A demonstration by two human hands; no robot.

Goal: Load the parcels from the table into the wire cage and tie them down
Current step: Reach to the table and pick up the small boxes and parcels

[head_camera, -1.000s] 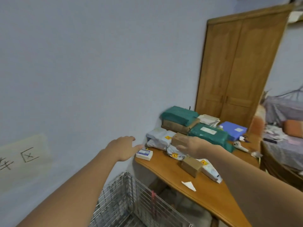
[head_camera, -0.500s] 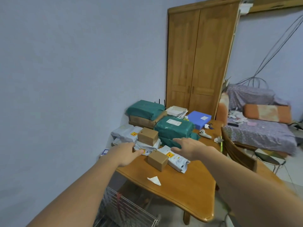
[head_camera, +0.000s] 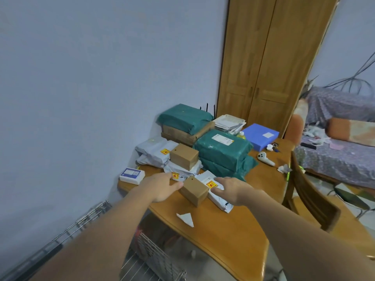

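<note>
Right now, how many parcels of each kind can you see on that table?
Green-wrapped parcels: 2, perhaps a third under the nearer one
Small brown cardboard boxes: 2
Flat brown carton: 1
Grey-white mailer bags: about 4; they overlap
Small white box: 1
Total: about 10

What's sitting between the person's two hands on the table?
In the head view, a small brown cardboard box sits between the left hand and the right hand, which rests on a white mailer bag.

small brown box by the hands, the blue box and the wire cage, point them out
small brown box (head_camera: 194,189), head view, top face
blue box (head_camera: 259,136), head view, lid
wire cage (head_camera: 154,258), head view, wire wall
</note>
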